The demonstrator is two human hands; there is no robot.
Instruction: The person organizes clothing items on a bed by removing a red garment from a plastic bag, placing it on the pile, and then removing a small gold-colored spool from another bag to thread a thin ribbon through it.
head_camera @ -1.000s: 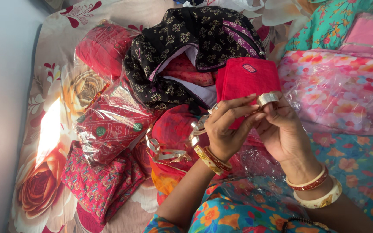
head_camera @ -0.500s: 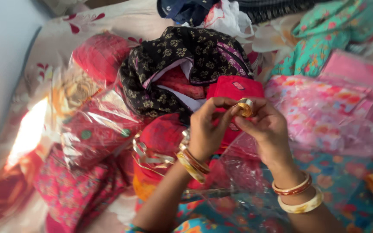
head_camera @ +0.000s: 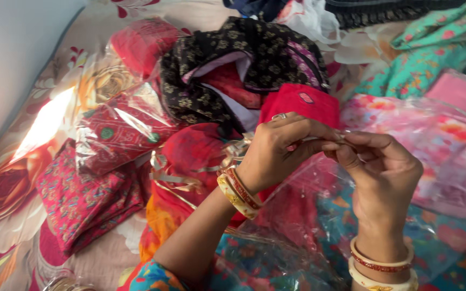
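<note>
Toward the left edge of the rose-printed bedsheet (head_camera: pixel 6 188), a clear-wrapped red patterned cloth packet (head_camera: pixel 117 132) was seen. At mid-bed, above a red fabric bundle tied with curled gold ribbon (head_camera: pixel 190 161), the left hand (head_camera: pixel 276 153) and right hand (head_camera: pixel 381 167) were pinched together on a thin shiny strip (head_camera: pixel 334 138). By judgement, that strip would best be kept taut and drawn slowly, fingertips close.

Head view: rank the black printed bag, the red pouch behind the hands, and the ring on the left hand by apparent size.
1. Black printed bag.
2. Red pouch, partly hidden by the left hand.
3. Ring, by far the smallest.
</note>
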